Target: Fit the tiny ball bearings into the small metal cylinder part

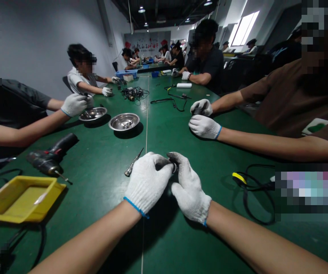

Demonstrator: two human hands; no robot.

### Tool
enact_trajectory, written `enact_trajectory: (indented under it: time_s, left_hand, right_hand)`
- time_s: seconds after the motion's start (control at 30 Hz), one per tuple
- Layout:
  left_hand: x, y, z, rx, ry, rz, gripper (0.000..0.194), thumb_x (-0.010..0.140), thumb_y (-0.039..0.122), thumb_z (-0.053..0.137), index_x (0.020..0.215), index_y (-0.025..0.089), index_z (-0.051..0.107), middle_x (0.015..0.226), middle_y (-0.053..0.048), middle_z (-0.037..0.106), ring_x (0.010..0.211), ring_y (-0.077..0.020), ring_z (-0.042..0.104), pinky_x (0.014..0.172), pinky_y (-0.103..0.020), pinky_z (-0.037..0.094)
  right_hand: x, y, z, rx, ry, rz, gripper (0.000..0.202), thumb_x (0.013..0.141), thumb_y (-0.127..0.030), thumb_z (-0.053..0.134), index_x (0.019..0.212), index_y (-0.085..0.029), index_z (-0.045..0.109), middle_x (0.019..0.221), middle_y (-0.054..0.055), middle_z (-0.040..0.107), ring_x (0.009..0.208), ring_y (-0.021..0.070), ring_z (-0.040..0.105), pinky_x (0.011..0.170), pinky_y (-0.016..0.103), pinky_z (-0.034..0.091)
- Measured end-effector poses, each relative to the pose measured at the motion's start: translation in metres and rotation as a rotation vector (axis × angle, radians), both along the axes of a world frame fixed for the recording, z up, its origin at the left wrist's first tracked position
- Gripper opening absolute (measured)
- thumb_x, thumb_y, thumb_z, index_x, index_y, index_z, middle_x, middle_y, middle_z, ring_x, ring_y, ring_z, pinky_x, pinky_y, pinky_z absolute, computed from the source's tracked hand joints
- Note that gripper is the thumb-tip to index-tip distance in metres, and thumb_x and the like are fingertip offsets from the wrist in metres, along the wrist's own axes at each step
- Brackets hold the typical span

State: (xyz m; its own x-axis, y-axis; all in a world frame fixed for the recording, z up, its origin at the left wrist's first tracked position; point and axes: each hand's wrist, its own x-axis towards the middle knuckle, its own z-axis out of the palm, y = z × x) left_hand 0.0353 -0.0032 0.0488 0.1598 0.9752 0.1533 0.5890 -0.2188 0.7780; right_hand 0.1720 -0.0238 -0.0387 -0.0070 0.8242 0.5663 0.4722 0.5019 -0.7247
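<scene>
My left hand (149,177) and my right hand (191,188), both in white knit gloves with darkened fingertips, meet above the green table. Between their fingertips is a small dark ring-like part (175,167), mostly covered by the gloves; its exact kind does not show. The fingers of both hands are closed around it. Just left of my left hand lies a slim pointed metal tool (134,163) on the tabletop. Beyond it stands a shallow steel bowl (124,122) with small metal pieces inside.
A black cordless drill (48,158) and a yellow plastic tray (17,198) lie on the left. At right is a coiled black cable (245,198) with a yellow band. Gloved co-workers sit along both sides; a second steel bowl (93,114) and tangled cables (134,93) are farther back.
</scene>
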Motion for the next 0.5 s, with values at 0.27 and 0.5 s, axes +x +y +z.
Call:
enact_trajectory:
  time_s: [0.27,0.5]
  left_hand:
    - [0.007,0.000,-0.017,-0.103,-0.238,0.076,0.011,0.081,0.023,0.074,0.073,0.019,0.066,0.072,-0.001,0.069,0.070,-0.0178,0.064,0.063,-0.028,0.046]
    - [0.005,0.005,-0.028,-0.583,-0.744,-0.007,0.030,0.069,0.032,0.085,0.081,0.018,0.060,0.074,0.001,0.065,0.064,-0.0112,0.059,0.060,-0.023,0.042]
  right_hand:
    - [0.000,0.000,0.000,-0.034,0.078,0.030,0.079,0.067,-0.010,0.055,0.144,-0.024,0.047,0.135,0.012,0.066,0.128,0.0309,0.066,0.114,0.053,0.055]
    - [0.005,0.000,0.004,-0.159,0.169,0.120,0.079,0.068,-0.014,0.057,0.145,-0.025,0.046,0.141,0.011,0.067,0.132,0.0284,0.066,0.116,0.048,0.054]
